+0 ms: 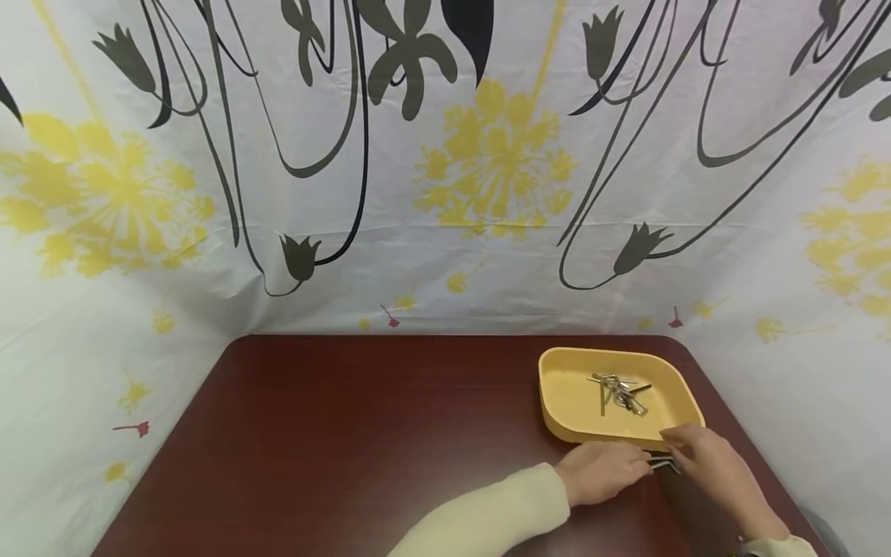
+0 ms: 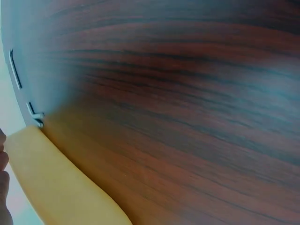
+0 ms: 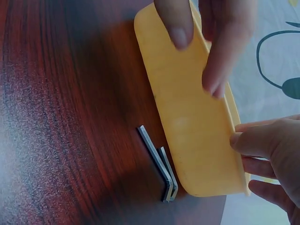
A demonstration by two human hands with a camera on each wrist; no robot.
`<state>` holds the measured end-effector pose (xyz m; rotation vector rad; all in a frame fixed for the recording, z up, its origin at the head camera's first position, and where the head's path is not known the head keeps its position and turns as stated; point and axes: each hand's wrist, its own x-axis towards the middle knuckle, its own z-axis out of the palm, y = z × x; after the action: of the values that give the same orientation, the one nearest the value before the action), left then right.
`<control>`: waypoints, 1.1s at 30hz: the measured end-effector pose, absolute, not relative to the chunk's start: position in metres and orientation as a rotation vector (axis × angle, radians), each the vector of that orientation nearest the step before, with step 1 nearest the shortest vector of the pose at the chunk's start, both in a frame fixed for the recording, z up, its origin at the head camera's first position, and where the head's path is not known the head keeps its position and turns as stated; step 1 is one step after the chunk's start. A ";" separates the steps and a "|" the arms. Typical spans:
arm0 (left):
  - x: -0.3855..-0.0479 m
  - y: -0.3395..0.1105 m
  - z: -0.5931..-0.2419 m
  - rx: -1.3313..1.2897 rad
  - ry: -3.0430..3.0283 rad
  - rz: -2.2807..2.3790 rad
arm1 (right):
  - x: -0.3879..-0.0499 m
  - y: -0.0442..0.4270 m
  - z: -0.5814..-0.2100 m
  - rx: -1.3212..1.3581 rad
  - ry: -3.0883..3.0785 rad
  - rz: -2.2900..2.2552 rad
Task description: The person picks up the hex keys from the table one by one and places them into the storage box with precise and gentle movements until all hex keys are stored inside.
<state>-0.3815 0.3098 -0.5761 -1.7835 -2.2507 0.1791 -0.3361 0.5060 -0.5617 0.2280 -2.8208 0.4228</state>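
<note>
Two bent hex keys (image 3: 159, 164) lie close together on the table against the outer wall of a yellow tray (image 3: 192, 126). My left hand (image 1: 604, 470) comes from the left and hovers in front of the tray. In the right wrist view its fingers (image 3: 177, 33) hang apart above the keys, with nothing between them. My right hand (image 1: 717, 468) is at the tray's front right rim. There its fingers (image 3: 258, 140) hold the edge, one tip on the outer wall. Inside the tray (image 1: 578, 414) lies a small pile of metal hex keys (image 1: 619, 393).
The dark red-brown table (image 1: 390, 433) stretches to the left. A patterned white cloth (image 1: 418, 294) rises behind it and along both sides. The tray stands near the table's far right corner.
</note>
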 end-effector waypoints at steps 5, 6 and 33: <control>-0.376 0.338 -0.580 -1.856 -2.400 0.227 | -0.333 0.513 -0.562 0.201 -2.846 0.393; -0.376 0.343 -0.581 -1.860 -2.425 0.230 | -0.333 0.513 -0.562 0.186 -2.855 0.388; -0.368 0.399 -0.605 -1.632 -2.724 0.261 | -0.334 0.503 -0.560 0.019 -2.897 0.431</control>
<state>-0.3680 0.3990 -0.6045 -1.6315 -2.7238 0.2613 -0.3339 0.5031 -0.5600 0.0187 -2.8966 0.4310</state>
